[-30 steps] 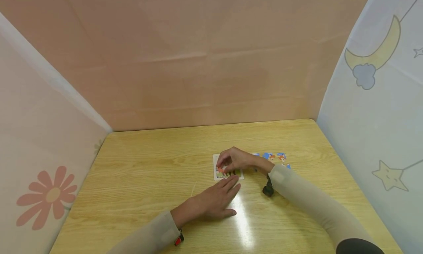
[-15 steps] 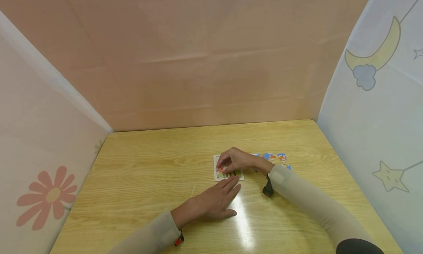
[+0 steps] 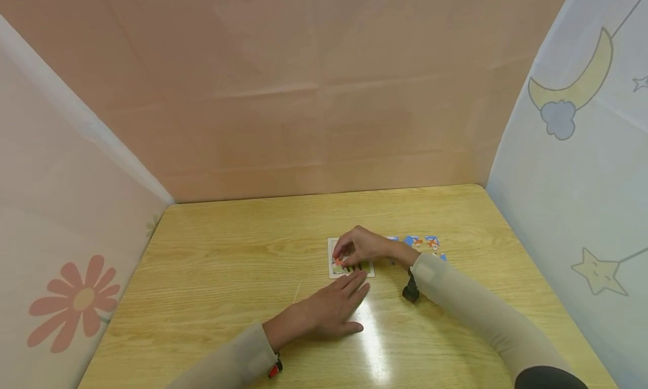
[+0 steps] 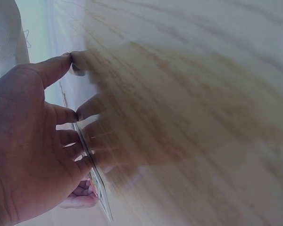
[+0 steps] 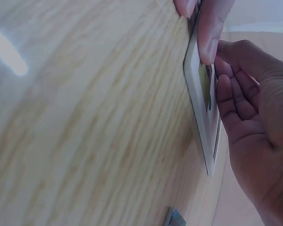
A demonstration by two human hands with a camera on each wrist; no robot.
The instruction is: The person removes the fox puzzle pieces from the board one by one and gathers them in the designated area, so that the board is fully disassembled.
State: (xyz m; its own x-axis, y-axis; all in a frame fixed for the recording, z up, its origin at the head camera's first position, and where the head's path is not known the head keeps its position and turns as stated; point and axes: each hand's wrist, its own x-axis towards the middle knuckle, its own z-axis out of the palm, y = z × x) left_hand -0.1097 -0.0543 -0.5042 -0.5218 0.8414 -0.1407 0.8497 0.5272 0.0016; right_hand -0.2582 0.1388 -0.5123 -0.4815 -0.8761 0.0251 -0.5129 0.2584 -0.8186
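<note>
A small white-framed jigsaw puzzle board (image 3: 331,270) lies flat on the wooden table, part of a green and orange picture showing inside. My right hand (image 3: 365,244) reaches over it, thumb and fingers pinching an orange puzzle piece (image 3: 338,261) at the board's left side. Most of that piece is hidden by the fingertips. My left hand (image 3: 331,307) lies palm down with fingers extended, fingertips resting on the board's near edge. In the right wrist view, a left finger (image 5: 209,35) presses on the frame, close to the curled right fingers.
Several loose puzzle pieces (image 3: 432,243), blue and orange, lie right of the board, partly behind the right wrist. One piece (image 5: 175,218) shows at the bottom of the right wrist view. A pinkish backdrop (image 3: 314,125) rises behind the table, with patterned cloth on both sides.
Both hands keep nearly the same position at the board; the right fingers still pinch the orange piece. The whole head view has shifted very slightly.
</note>
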